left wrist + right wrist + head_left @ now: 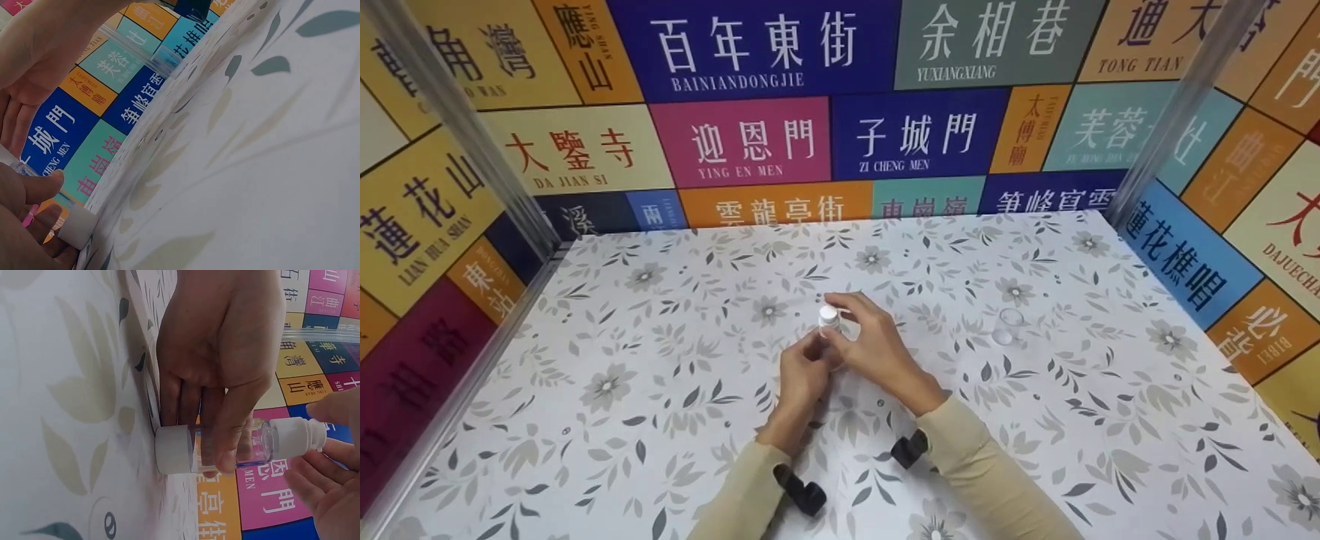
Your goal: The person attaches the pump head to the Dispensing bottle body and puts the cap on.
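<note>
A small clear bottle [257,441] has a white cap [288,437] on top and a white base [173,450] that stands on or just above the patterned tabletop. My left hand [802,371] grips its clear middle, thumb on one side and fingers on the other. In the left wrist view the base [79,226] shows below the left fingers. Around the cap's top is my right hand [877,341], its fingers spread apart and loosely bent; a gap shows between some fingers and the cap. Whether a fingertip touches it is hard to tell.
Right of the hands stands a small clear cup [1009,327] on the white tabletop [675,450] printed with grey flowers and leaves. Clear rails [472,127] rise at the back corners. Coloured panels with place names [765,49] form the back and side walls.
</note>
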`<state>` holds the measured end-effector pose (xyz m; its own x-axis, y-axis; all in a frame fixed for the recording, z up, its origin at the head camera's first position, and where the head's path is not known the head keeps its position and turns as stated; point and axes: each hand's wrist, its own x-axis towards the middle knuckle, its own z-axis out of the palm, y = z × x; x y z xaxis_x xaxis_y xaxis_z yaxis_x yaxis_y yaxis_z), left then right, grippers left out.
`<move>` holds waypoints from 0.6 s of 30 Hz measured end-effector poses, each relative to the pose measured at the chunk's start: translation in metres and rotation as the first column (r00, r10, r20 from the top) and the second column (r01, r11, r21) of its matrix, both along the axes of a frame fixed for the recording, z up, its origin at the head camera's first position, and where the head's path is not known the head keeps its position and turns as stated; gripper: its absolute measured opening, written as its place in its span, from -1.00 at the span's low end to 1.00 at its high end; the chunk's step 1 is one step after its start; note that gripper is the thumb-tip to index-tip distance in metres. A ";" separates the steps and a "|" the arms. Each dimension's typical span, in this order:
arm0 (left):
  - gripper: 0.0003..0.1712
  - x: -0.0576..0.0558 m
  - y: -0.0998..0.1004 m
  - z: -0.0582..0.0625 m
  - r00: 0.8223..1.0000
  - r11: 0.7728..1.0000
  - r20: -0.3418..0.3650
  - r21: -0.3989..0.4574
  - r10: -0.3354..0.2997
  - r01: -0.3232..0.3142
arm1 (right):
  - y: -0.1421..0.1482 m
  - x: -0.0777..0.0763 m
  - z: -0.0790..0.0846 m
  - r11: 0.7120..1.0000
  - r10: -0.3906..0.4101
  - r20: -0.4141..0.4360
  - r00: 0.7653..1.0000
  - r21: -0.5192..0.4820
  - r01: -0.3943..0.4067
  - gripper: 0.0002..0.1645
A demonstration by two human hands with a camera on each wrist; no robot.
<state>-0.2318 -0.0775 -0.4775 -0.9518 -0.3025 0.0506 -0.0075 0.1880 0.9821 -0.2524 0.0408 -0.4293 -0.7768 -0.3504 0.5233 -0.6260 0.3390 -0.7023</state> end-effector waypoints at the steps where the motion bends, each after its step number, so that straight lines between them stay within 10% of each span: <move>1: -0.54 0.000 0.000 0.000 1.000 1.000 -0.005 -0.001 -0.001 0.001 | 0.000 0.000 0.000 1.000 0.005 0.000 1.000 0.002 -0.005 -0.52; 18: -0.50 -0.001 0.000 0.000 1.000 1.000 -0.004 -0.004 0.011 -0.011 | 0.001 0.000 0.000 1.000 0.009 0.017 1.000 0.001 -0.009 -0.52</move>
<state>-0.2328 -0.0772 -0.4770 -0.9482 -0.3128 0.0553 -0.0059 0.1914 0.9815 -0.2526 0.0414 -0.4296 -0.7824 -0.3582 0.5094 -0.6169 0.3343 -0.7125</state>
